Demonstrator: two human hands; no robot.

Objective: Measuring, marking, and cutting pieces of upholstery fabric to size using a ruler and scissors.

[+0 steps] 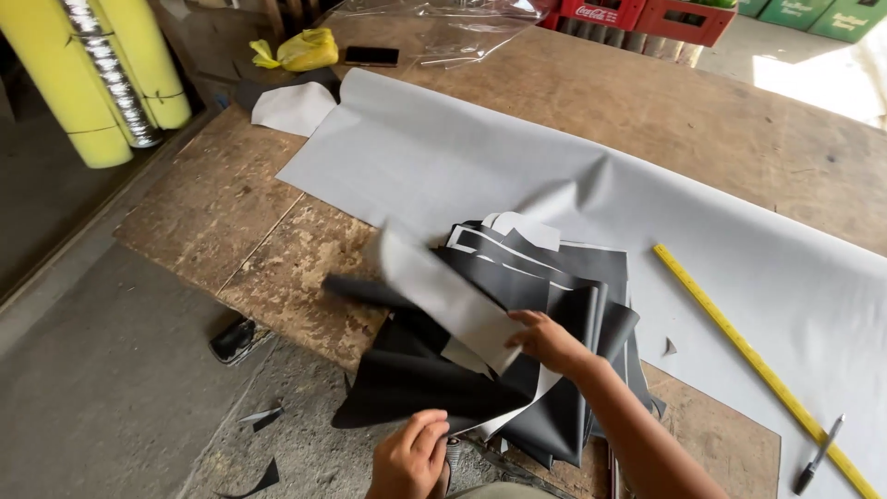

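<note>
Black pieces: pile [517, 305] at the counter [647, 102] near edge, overhanging it.
Right hand [547, 342]: fingers clamped on one grey-backed piece [443, 296], long axis running up-left.
Left hand [409, 457]: fingers curled on pile's lower edge.
Room: grey sheet [517, 176] lies open behind.
Count: one yellow ruler [758, 365], one pen [819, 455].
</note>
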